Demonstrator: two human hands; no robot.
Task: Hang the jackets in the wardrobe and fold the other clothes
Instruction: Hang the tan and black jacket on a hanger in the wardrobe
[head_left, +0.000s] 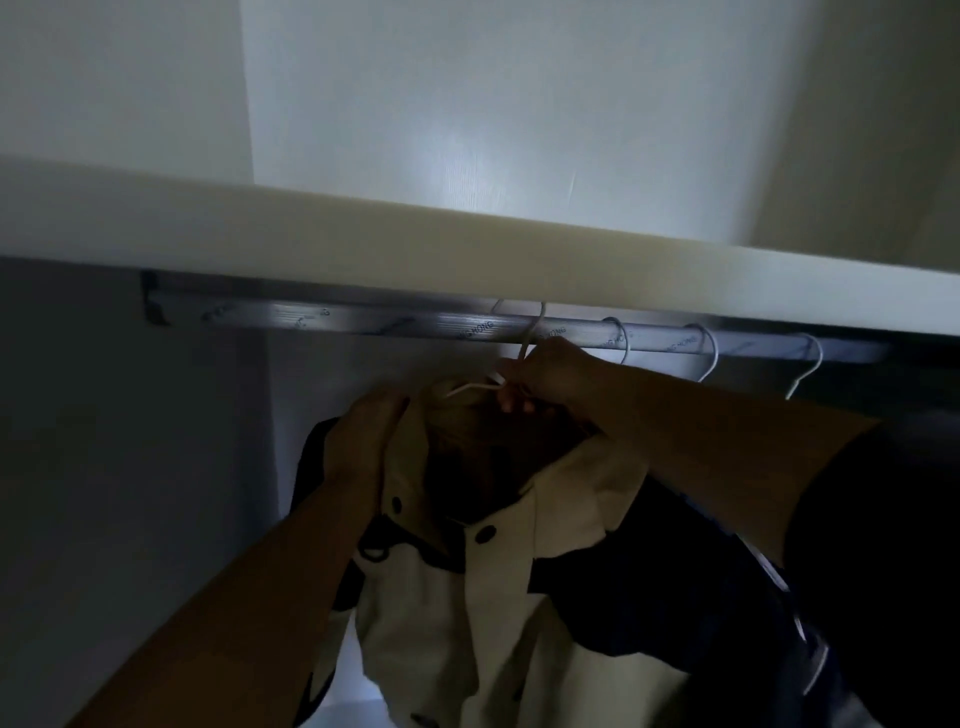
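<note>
Two-handed, holding a cream and navy jacket (498, 597) up inside the wardrobe (130, 467), just beneath the metal rail (363, 319). Pinching the neck of a white wire hanger (472, 387) with the right hand (545, 376), fingers curled tight round the wire below its hook. Reaching the hook up across the front of the rail, as far as the lower edge of the white shelf (363, 228); unable to tell whether it is seated on the rail. Gripping the jacket's cream collar with the left hand (363, 436), fingers wrapped over the fabric beside the hanger's left arm. Letting the jacket front, with its dark snap buttons, hang between both forearms. Passing the right forearm below three more hanger hooks (714, 349) spaced along the rail, and above dark navy fabric (675, 571), sleeve or separate garment unclear.
</note>
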